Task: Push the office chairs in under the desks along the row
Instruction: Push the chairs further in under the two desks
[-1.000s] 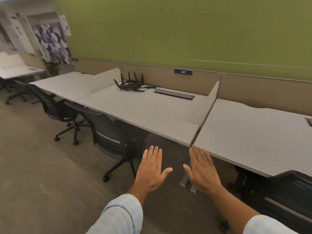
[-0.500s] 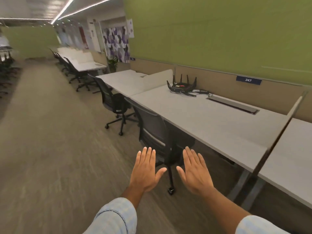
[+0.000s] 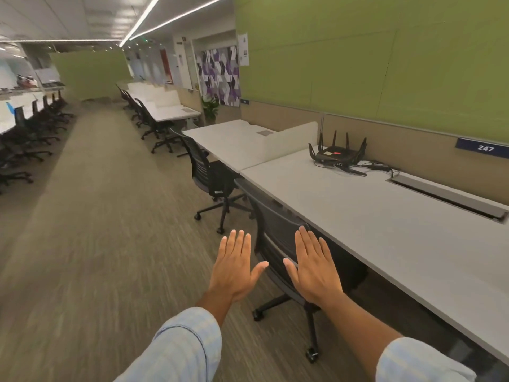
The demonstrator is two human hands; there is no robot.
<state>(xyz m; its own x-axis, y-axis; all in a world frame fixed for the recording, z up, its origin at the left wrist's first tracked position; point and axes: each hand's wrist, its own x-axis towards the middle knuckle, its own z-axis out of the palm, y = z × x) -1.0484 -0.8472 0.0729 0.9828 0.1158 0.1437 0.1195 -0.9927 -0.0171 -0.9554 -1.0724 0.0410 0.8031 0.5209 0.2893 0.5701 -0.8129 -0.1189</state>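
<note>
Left hand (image 3: 234, 267) and right hand (image 3: 314, 267) side by side, flat, palms down, fingers outstretched

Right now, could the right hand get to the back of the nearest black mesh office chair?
Probably yes. The right hand is open and flat, already in front of the nearest black mesh office chair backrest, and nothing stands between them; whether they touch is unclear.
</note>
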